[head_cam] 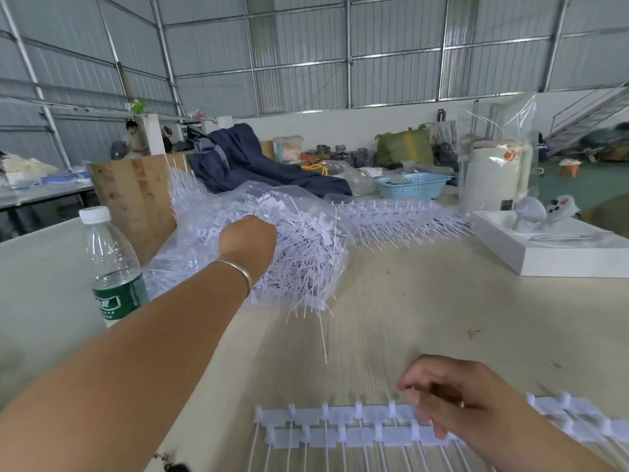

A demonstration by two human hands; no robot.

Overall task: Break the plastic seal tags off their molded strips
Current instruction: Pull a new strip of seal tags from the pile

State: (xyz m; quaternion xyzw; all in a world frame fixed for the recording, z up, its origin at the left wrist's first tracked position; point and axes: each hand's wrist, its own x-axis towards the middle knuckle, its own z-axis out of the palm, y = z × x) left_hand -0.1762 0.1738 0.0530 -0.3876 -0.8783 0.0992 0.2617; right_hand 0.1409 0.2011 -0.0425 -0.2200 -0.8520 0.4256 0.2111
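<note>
Reaching forward across the tabletop, the left hand has its fingers curled into the clear plastic bag heaped with loose white seal tags; whether it pinches the bag or tags cannot be told, since the fingertips are hidden. A thin silver bracelet circles that wrist. Near the lower edge of the view, the right hand rests on two overlapping molded strips of tags, its fingers bent and the fingertips pressing on the strips' right part; the tags' thin tails run toward the viewer. Beyond the bag, more unbroken strips lie in a long bristling row. A water bottle with a green label stands just left of the forearm, and a white box sits at the far right.
</note>
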